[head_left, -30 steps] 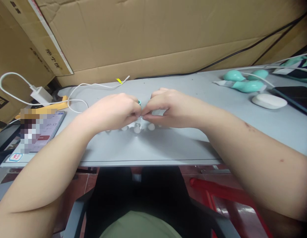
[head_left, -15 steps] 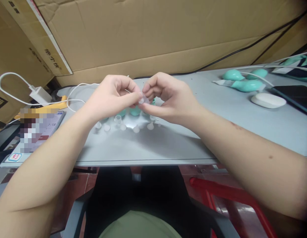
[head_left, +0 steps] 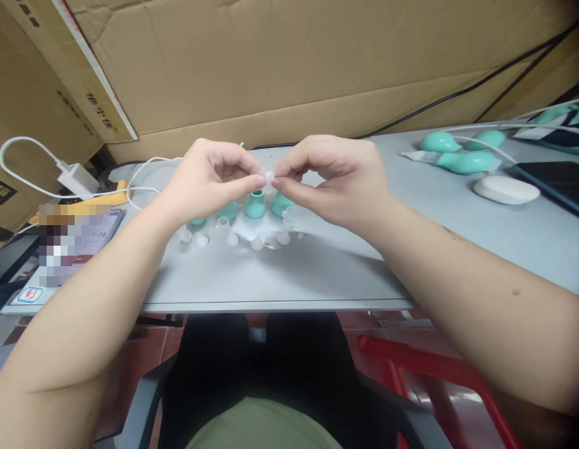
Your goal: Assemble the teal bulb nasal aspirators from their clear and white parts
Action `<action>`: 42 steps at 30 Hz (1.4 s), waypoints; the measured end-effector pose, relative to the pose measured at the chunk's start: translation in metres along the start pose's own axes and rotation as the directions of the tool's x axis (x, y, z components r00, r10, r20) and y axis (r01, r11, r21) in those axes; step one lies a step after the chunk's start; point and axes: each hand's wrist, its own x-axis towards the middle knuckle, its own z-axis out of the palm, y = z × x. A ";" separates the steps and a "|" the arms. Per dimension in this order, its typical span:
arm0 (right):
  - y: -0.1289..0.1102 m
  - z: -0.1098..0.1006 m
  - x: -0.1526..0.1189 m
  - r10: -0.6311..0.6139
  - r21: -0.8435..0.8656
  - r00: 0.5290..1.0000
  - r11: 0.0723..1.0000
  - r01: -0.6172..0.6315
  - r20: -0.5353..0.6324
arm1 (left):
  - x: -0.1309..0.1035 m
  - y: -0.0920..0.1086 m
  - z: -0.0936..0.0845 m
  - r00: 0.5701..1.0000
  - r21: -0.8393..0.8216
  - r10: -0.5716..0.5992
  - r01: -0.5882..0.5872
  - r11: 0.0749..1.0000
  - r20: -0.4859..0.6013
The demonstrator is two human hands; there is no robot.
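Between both sets of fingertips is a small translucent plastic piece (head_left: 269,178). My left hand (head_left: 219,171) pinches its left side with thumb and index finger. My right hand (head_left: 324,174) pinches it from the right. Below the hands, several teal bulb-shaped pieces stand on the grey table, among them one with an open neck (head_left: 255,206) and another (head_left: 280,204) partly behind my right fingers. In front of them lie several small clear caps, such as a round one (head_left: 257,243), and a clear cup-like piece (head_left: 223,226).
At the right are teal bulbs (head_left: 439,142), a white oval object (head_left: 506,189) and a dark device (head_left: 555,181). A phone (head_left: 95,243), a white charger (head_left: 77,181) and a yellow power strip (head_left: 97,201) sit left. Cardboard (head_left: 293,68) stands behind the table (head_left: 280,280).
My right hand has turned and its fingers have drawn together on the clear piece. The piece is slightly higher, and the teal bulbs beneath show more.
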 end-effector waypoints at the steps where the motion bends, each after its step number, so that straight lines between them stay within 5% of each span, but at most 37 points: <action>1: -0.001 -0.001 0.000 -0.010 -0.033 1.000 0.999 0.011 0.011 | 0.000 0.001 0.000 1.000 -0.001 0.002 -0.002 1.000 0.005; 8: -0.004 -0.004 0.000 0.003 -0.165 0.997 0.986 0.010 0.079 | -0.001 0.002 0.002 0.997 -0.032 0.013 -0.011 0.999 0.072; 22: 0.003 -0.013 0.006 -0.026 -0.068 0.968 0.997 0.044 0.249 | -0.002 0.003 0.001 0.985 0.036 -0.103 0.099 0.994 0.142; 29: 0.003 -0.010 0.004 -0.037 -0.041 0.981 0.998 0.045 0.190 | -0.001 0.001 0.001 0.977 0.002 -0.152 0.153 0.988 0.152; 35: -0.002 -0.010 0.005 -0.009 -0.054 0.962 0.998 0.025 0.273 | 0.000 0.004 0.003 0.976 -0.053 -0.159 0.169 0.984 0.150; 42: 0.005 -0.006 0.005 -0.123 -0.020 0.962 0.991 0.132 0.243 | 0.000 0.002 0.006 0.972 -0.118 -0.171 0.191 0.974 0.164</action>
